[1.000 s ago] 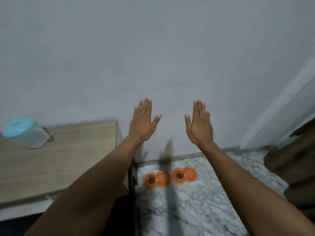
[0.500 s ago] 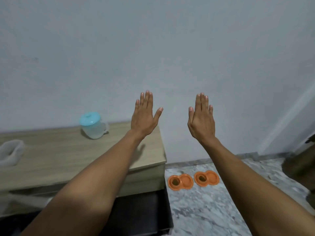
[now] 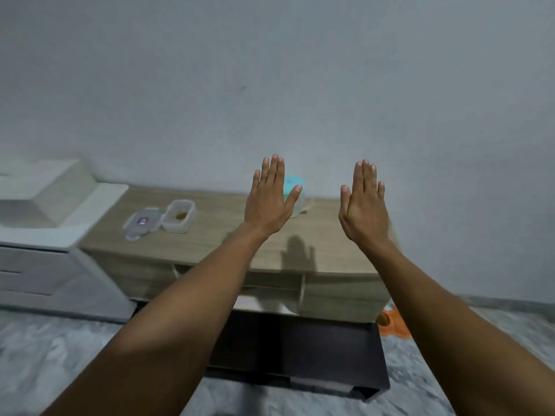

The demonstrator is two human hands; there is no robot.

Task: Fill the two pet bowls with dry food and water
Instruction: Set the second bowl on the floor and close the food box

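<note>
Two flat hands; left hand (image 3: 268, 202) covers jug (image 3: 295, 187) on cabinet (image 3: 210, 235).

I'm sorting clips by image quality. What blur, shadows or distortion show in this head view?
Head view: motion smear softens the white drawer unit and marble floor; the left hand and right hand stay fairly sharp; a hand-shaped shadow falls on the wooden cabinet top; the wide lens bends the edges; lighting is dim and flat, without glare.

The flat left hand (image 3: 268, 205) is hiding most of the teal-lidded clear plastic jug (image 3: 295, 187); the right forearm is covering the orange plastic pet bowls (image 3: 392, 324).
</note>
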